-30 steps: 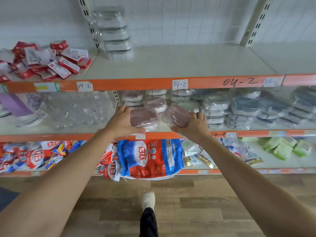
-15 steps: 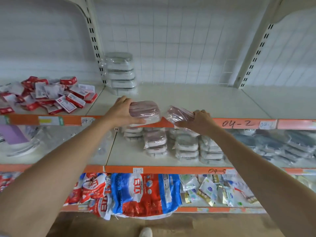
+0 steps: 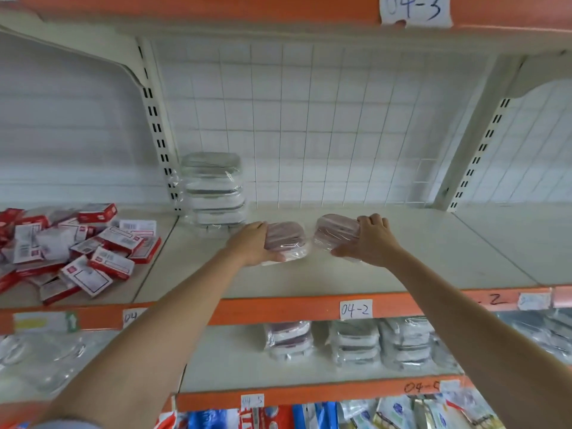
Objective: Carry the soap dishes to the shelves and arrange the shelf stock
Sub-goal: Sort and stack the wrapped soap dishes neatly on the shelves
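While our left hand grips one wrapped soap dish, our right hand grips another. Both sit mid-shelf, fingers curled around them.

Handwritten tags "04-3" on the top shelf edge, "04-2" on the middle one

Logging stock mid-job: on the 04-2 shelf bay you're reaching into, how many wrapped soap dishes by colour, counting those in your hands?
Pink, in hand: 2, one in the left hand, one in the right hand.
Clear, stacked at the back left: about 4, blurred.
Total: about 6.
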`<state>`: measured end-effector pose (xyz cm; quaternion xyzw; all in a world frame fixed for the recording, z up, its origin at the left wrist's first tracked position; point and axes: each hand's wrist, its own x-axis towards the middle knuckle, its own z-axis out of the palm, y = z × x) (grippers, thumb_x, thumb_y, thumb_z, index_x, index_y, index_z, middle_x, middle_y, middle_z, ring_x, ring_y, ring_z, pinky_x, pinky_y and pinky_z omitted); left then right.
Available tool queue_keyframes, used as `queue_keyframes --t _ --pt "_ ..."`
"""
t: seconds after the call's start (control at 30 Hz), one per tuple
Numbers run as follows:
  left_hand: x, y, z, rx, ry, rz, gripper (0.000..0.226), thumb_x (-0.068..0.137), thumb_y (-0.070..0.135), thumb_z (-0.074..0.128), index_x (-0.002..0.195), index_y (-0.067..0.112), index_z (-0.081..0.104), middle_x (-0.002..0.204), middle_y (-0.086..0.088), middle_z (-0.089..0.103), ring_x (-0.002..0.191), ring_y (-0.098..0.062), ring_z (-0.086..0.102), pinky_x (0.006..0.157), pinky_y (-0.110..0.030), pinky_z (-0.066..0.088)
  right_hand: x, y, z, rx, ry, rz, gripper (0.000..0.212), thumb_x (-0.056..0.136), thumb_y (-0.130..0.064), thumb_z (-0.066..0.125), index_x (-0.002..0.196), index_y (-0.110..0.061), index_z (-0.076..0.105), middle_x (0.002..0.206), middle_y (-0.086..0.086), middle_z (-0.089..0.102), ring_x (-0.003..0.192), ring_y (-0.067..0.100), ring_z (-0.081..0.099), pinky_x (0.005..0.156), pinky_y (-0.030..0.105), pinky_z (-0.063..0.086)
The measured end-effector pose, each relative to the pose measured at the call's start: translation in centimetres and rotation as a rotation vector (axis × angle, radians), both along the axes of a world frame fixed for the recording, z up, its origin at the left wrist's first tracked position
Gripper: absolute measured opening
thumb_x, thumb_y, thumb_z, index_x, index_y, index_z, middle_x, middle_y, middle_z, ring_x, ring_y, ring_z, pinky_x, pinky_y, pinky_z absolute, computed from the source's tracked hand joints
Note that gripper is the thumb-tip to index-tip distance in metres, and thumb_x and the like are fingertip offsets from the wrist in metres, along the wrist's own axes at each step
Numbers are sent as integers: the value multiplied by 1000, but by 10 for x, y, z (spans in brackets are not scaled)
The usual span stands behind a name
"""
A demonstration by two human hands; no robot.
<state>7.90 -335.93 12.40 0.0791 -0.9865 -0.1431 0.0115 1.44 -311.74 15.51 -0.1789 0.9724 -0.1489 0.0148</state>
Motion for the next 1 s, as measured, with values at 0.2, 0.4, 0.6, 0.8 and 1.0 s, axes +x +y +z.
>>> queue_keyframes --t 0.2,0.4,0.6,0.8,1.0 --pt "-49 1 -8 -17 -17 -93 100 78 54 70 149 3 20 156 -12 22 143 -23 22 112 -29 21 -41 5 0 18 41 -88 95 68 -61 73 134 -4 37 133 12 36 126 29 32 102 36 33" --pt "-85 4 -12 -40 -31 -110 108 81 52 68 152 4 3 161 -11 0 149 -22 1 119 -30 7 -80 1 4 -22 51 -59 94 67 -61 74 134 -7 38 130 9 37 125 27 32 102 35 33" --pt "-112 -15 -9 -90 -62 3 108 81 55 66 153 9 0 162 -8 -3 149 -24 1 120 -37 9 -106 -21 6 -43 75 47 90 67 -60 74 133 -9 39 129 7 37 122 25 32 101 33 32" --pt "-110 -24 -16 -145 -22 34 105 81 60 63 154 13 3 162 0 4 148 -17 6 119 -39 14 -121 -34 0 -56 63 122 92 67 -59 75 135 -9 37 129 7 37 123 25 32 102 32 31" --pt "-93 -31 -19 -153 6 26 106 79 58 67 153 11 9 161 -1 12 147 -17 13 118 -35 18 -123 -54 -3 -58 42 186 96 69 -60 73 139 -8 33 133 9 35 125 27 31 104 34 31"
